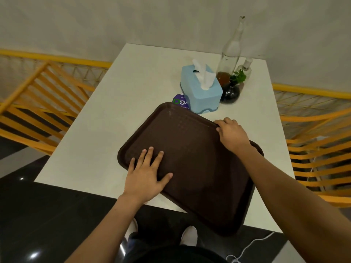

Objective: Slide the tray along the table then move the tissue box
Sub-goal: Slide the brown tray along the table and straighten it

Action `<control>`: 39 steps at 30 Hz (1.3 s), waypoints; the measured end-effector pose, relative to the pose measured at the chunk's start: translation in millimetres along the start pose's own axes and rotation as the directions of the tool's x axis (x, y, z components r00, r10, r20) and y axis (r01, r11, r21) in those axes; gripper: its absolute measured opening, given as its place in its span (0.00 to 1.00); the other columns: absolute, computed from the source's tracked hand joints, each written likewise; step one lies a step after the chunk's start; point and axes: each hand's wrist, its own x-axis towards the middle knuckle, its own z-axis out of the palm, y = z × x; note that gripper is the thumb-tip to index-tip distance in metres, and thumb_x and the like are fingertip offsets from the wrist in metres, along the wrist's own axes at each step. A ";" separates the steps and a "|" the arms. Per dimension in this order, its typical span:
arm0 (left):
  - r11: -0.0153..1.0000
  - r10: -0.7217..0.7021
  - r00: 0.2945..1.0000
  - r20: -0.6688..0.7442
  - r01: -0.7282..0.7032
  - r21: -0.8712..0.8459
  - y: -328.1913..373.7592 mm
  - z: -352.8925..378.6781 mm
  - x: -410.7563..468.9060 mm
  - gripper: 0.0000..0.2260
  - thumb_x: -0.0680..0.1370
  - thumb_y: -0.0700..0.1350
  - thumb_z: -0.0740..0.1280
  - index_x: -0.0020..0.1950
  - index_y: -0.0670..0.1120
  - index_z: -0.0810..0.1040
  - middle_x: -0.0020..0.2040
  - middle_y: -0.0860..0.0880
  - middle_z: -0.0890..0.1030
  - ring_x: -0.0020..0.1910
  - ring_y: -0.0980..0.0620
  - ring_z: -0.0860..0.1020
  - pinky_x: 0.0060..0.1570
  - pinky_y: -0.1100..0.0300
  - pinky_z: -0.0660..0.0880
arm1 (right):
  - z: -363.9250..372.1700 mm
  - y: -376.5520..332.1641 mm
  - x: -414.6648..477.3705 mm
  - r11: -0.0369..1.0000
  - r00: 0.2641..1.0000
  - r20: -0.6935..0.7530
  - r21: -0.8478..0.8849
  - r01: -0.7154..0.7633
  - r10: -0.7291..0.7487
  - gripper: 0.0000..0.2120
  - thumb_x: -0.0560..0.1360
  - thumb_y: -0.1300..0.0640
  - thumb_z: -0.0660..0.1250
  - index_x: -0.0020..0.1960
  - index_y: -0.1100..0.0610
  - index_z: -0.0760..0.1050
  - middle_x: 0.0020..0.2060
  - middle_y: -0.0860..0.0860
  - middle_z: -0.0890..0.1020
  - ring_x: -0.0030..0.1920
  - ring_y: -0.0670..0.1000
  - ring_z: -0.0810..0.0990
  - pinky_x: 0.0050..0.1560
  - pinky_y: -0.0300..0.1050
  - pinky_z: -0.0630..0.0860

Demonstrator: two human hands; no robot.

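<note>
The brown tray (190,168) overhangs the worktop's (114,111) near edge, bare worktop left of it. Left hand (146,177) fingers spread flat; right hand (231,133) fingers curl over the tray's far rim. Tissue box (201,90) sits just beyond, hiding part of a purple label (179,102).

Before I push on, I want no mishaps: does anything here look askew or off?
Yes. The tray sits skewed to the table, its near corner hanging over the edge. Its far corner lies close to the tissue box, which partly covers a purple card.
</note>
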 end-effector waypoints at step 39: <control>0.715 -0.474 0.871 -0.129 0.296 -0.633 -150.9 -44.7 7.7 0.34 0.81 0.45 0.68 0.82 0.49 0.53 0.80 0.44 0.60 0.77 0.42 0.61 0.73 0.47 0.62 | 32.2 -137.4 -12.5 0.990 0.986 -0.153 0.133 -0.047 0.067 0.22 0.83 0.46 0.63 0.74 0.52 0.71 0.70 0.53 0.73 0.68 0.57 0.71 0.61 0.56 0.77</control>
